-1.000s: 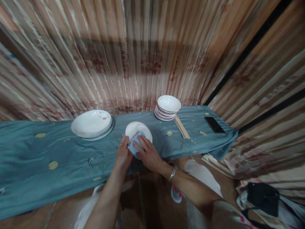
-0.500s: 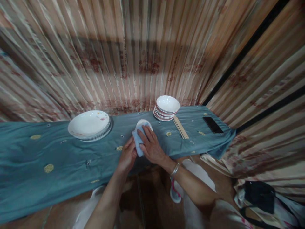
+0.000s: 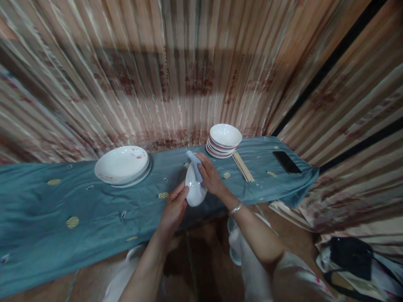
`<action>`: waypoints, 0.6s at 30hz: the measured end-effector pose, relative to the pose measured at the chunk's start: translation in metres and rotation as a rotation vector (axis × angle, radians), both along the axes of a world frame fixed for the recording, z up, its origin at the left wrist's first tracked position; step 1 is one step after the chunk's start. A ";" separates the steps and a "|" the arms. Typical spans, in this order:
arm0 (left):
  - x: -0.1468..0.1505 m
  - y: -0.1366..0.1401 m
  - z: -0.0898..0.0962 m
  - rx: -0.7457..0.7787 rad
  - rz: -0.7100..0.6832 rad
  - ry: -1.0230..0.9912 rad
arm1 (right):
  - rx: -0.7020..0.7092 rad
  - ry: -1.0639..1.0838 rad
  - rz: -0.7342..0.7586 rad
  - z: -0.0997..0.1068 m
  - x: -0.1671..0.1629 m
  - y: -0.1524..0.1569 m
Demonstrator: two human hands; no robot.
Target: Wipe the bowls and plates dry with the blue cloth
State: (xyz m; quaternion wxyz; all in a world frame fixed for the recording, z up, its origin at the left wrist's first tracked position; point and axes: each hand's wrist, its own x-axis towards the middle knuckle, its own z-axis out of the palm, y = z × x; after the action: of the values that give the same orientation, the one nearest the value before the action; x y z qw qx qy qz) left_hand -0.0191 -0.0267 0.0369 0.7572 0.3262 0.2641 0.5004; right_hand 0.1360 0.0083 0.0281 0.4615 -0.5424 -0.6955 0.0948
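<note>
A white bowl (image 3: pixel 194 193) is held tilted above the front part of the table, its glossy inside partly facing me. My left hand (image 3: pixel 174 206) is closed on the bowl's left rim, thumb against the edge. A light blue cloth (image 3: pixel 196 166) lies folded over the right and far side of the bowl. My right hand (image 3: pixel 211 174), with a silver bangle at the wrist, is closed on the cloth and presses it to the bowl. The fingers on the bowl's far side are hidden.
A stack of white plates (image 3: pixel 122 164) stands at the left, and a stack of bowls (image 3: pixel 225 138) at the back right. Beside the bowls lie chopsticks (image 3: pixel 243 166) and a black phone (image 3: pixel 286 162). A teal cloth (image 3: pixel 103 218) covers the long table; pleated curtains (image 3: pixel 189 84) hang behind.
The bowl has tilted so that more of its inside shows. My right hand and the blue cloth have moved to the bowl's right and far rim; my left hand now grips its left edge.
</note>
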 end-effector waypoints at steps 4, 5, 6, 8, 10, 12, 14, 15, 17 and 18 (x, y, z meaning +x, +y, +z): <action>-0.006 0.002 -0.003 -0.078 0.033 0.047 | -0.151 0.181 -0.078 -0.021 0.011 0.021; -0.008 0.002 -0.003 -0.101 0.043 0.056 | -0.185 0.220 -0.104 -0.028 0.013 0.025; -0.009 0.003 -0.003 -0.123 0.050 0.062 | -0.223 0.261 -0.124 -0.034 0.014 0.029; -0.010 0.004 -0.003 -0.159 0.054 0.067 | -0.288 0.331 -0.151 -0.044 0.015 0.036; -0.011 0.005 -0.003 -0.181 0.054 0.055 | -0.325 0.372 -0.163 -0.053 0.015 0.039; -0.012 0.006 -0.003 -0.191 0.059 0.038 | -0.336 0.386 -0.164 -0.060 0.013 0.040; -0.013 0.008 -0.004 -0.206 0.076 0.028 | -0.347 0.391 -0.165 -0.065 0.010 0.039; -0.015 0.010 -0.004 -0.219 0.093 0.027 | -0.356 0.390 -0.165 -0.067 0.009 0.038; -0.019 0.012 -0.003 -0.249 0.132 0.022 | -0.378 0.381 -0.161 -0.070 0.004 0.034; -0.021 0.014 -0.003 -0.264 0.151 0.018 | -0.386 0.375 -0.156 -0.071 0.002 0.032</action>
State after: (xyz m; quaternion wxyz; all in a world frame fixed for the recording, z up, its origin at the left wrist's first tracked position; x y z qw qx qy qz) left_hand -0.0402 -0.0129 0.0341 0.7513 0.2074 0.3583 0.5140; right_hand 0.1383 0.0406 -0.0425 0.4762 -0.6453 -0.5230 0.2887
